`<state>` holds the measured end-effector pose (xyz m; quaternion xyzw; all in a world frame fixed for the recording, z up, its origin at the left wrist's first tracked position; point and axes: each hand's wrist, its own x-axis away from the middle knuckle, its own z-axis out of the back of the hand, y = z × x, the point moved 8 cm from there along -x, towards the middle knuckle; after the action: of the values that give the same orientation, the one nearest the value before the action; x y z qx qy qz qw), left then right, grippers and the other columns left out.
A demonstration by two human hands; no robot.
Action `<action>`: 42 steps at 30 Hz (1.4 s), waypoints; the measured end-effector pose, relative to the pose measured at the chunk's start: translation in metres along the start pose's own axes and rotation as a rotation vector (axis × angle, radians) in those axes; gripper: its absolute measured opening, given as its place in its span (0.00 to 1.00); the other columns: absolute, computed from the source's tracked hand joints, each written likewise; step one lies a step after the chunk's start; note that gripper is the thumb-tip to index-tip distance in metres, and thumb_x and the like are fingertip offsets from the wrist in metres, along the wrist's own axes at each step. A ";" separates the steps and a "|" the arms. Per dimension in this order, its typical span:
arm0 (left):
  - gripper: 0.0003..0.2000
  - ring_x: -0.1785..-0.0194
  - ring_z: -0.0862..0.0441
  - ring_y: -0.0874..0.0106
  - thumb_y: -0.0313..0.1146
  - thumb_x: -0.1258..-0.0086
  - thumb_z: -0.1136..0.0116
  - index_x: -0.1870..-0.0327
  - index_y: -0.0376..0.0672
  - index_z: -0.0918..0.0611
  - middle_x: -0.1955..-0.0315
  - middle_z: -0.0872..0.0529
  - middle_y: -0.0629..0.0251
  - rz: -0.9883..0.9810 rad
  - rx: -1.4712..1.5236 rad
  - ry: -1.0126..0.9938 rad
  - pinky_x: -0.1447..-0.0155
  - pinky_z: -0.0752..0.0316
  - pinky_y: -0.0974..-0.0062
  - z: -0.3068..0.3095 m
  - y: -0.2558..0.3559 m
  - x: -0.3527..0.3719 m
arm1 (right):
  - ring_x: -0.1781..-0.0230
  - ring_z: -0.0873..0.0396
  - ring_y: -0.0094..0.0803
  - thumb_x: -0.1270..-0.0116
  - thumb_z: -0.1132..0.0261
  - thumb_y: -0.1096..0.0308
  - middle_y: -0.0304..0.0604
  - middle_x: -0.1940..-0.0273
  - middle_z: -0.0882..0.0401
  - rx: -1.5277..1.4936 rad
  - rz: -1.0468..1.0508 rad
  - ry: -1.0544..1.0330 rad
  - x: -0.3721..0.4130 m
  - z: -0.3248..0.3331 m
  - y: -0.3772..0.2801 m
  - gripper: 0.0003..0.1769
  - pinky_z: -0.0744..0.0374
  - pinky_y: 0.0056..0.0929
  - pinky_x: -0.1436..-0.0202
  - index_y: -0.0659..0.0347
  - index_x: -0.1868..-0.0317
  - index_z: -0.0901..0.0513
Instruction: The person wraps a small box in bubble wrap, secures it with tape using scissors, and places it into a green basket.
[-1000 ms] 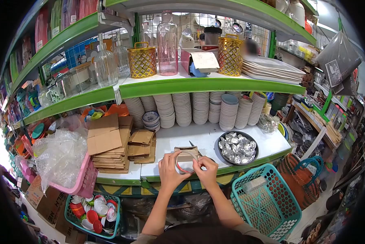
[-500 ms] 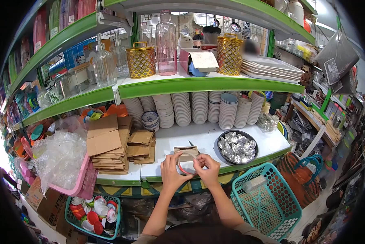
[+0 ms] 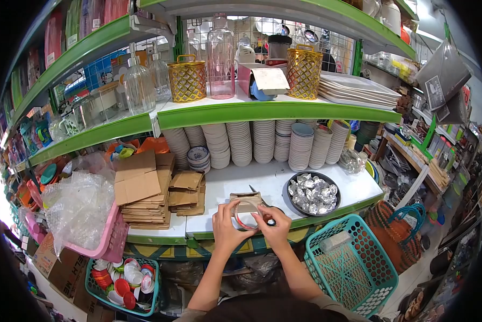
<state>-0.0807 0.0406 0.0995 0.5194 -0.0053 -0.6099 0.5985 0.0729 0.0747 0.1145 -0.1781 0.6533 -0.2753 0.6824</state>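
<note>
A roll of tape (image 3: 250, 203) is held up on its edge just over the front of the white counter (image 3: 219, 180), its round hole facing the person and a reddish inside showing low on the left. The left hand (image 3: 228, 231) grips it from the left, fingers bent over the outer side and thumb laid along the bottom. The right hand (image 3: 276, 229) pinches the right side of the roll between thumb and fingertips, the other fingers curled; whether it has hold of a loose end cannot be told. Right behind the roll lies a small cardboard box (image 3: 245, 196), partly hidden, and beside it a pair of scissors (image 3: 253, 189), also partly covered by the right hand. Farther right on the counter sits a round black pan (image 3: 314, 214) filled with silver foil pieces (image 3: 313, 193). To the left are a tall pile of flat cardboard (image 3: 139, 185) and a smaller pile (image 3: 187, 188) next to it. Stacks of bowls (image 3: 240, 145) line the back, under a green-edged shelf (image 3: 278, 113) with bottles, gold baskets and trays. Below the counter, a turquoise basket (image 3: 378, 257) with a clear-wrapped block (image 3: 336, 243) stands on the right, and a pink basket (image 3: 112, 236) piled with clear plastic (image 3: 80, 204) is on the left
</note>
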 end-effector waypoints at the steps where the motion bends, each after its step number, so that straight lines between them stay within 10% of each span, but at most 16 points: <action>1: 0.42 0.50 0.24 0.65 0.43 0.68 0.20 0.43 0.48 0.26 0.54 0.25 0.66 -0.001 0.001 0.000 0.45 0.34 0.65 0.000 0.000 0.001 | 0.79 0.24 0.20 0.46 0.26 0.75 0.39 0.76 0.20 -0.024 0.014 0.034 0.000 0.002 0.000 0.10 0.27 0.18 0.77 0.66 0.63 0.16; 26: 0.44 0.59 0.23 0.67 0.47 0.68 0.20 0.43 0.46 0.26 0.54 0.25 0.66 -0.039 -0.049 0.021 0.47 0.33 0.65 0.005 -0.003 0.013 | 0.78 0.23 0.23 0.42 0.30 0.76 0.41 0.71 0.18 -0.086 -0.052 -0.040 0.007 0.007 -0.002 0.08 0.24 0.22 0.72 0.65 0.61 0.15; 32: 0.44 0.57 0.23 0.67 0.51 0.68 0.19 0.43 0.49 0.26 0.57 0.25 0.67 -0.051 -0.011 -0.137 0.46 0.35 0.65 0.002 -0.008 0.013 | 0.61 0.23 0.19 0.38 0.32 0.74 0.35 0.60 0.18 -0.447 -0.521 -0.437 0.017 -0.009 0.052 0.06 0.26 0.17 0.62 0.64 0.61 0.19; 42: 0.51 0.54 0.24 0.66 0.59 0.68 0.22 0.35 0.52 0.28 0.57 0.26 0.65 -0.013 0.000 -0.304 0.45 0.34 0.64 -0.016 -0.021 0.022 | 0.62 0.26 0.19 0.35 0.35 0.74 0.33 0.63 0.25 -0.504 -0.516 -0.579 0.019 -0.015 0.063 0.03 0.26 0.19 0.62 0.63 0.64 0.22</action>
<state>-0.0802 0.0398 0.0648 0.4213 -0.0924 -0.6854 0.5867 0.0669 0.1145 0.0602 -0.5648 0.4169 -0.2074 0.6813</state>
